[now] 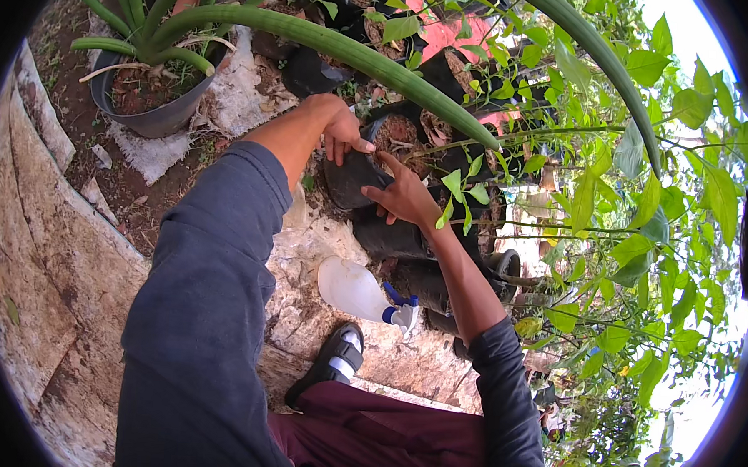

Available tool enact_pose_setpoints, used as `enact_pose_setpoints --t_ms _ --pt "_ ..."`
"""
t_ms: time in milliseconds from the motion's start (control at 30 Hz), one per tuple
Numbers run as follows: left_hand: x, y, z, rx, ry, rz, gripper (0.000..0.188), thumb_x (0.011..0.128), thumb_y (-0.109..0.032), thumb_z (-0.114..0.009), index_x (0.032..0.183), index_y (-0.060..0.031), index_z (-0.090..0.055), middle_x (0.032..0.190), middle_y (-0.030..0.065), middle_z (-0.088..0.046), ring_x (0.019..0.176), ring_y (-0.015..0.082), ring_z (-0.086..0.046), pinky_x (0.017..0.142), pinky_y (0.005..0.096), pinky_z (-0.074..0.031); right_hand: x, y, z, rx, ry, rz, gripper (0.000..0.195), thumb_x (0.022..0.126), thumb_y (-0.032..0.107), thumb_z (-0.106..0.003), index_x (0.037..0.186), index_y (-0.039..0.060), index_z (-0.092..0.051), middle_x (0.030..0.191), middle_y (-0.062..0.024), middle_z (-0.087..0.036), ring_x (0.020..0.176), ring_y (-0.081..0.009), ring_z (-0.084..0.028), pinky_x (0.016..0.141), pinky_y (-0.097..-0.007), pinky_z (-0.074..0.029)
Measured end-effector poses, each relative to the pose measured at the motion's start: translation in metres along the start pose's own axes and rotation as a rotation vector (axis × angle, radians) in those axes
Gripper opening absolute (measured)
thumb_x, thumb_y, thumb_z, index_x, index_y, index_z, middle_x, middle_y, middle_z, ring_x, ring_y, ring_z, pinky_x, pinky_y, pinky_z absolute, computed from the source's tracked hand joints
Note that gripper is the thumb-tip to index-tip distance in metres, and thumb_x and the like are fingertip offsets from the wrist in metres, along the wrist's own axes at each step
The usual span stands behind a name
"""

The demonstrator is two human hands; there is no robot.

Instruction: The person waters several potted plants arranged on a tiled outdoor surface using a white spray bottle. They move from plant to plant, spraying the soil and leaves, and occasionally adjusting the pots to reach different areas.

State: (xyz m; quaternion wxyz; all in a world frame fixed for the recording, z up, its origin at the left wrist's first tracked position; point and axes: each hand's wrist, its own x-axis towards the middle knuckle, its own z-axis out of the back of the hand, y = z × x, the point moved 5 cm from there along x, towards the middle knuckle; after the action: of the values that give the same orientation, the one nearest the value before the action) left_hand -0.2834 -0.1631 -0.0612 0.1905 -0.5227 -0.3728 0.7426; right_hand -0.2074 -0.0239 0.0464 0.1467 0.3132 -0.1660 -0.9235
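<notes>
My left hand point(343, 129) reaches over the rim of a black plastic grow bag point(351, 183), its fingers pointing down and its thumb stretched to the right. I see nothing held in it. Opposite it, my right hand point(407, 194) has its index finger extended over the bag's edge and its thumb apart, also with nothing in it. Whether the fingertips touch the plastic is hard to tell. Brown soil point(396, 134) fills a bag just beyond, where a thin green stem point(453, 146) leans out to the right.
A cylindrical snake plant point(264, 25) grows in a grey pot point(160, 121); its long leaf arches above my hands. A white spray bottle point(349, 289) lies near my sandalled foot point(337, 357). More black grow bags point(389, 237) line the right, with leafy branches point(636, 251) over them.
</notes>
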Motion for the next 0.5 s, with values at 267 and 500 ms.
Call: enact_pose_setpoints --t_ms 267,500 --pt "0.003 0.0 0.007 -0.01 -0.016 0.01 0.091 0.092 -0.075 -0.035 0.144 0.0001 -0.041 0.138 0.0131 -0.058 0.13 0.0243 -0.053 0.104 0.0432 -0.044 0.009 -0.009 0.001 0.033 -0.049 0.038 0.08 0.084 0.022 -0.072 0.144 -0.009 -0.029 0.063 -0.0136 -0.067 0.05 -0.0215 -0.068 0.049 -0.0332 -0.054" --pt "-0.004 -0.003 0.005 -0.005 -0.056 0.02 0.085 0.096 -0.068 -0.039 0.142 0.0038 -0.041 0.135 0.0107 -0.061 0.119 0.0217 -0.062 0.099 0.0456 -0.048 0.008 -0.002 0.0 0.012 -0.036 0.029 0.076 0.084 0.026 -0.072 0.138 -0.0096 -0.033 0.062 -0.0132 -0.066 0.049 -0.0231 -0.067 0.052 -0.0338 -0.055"
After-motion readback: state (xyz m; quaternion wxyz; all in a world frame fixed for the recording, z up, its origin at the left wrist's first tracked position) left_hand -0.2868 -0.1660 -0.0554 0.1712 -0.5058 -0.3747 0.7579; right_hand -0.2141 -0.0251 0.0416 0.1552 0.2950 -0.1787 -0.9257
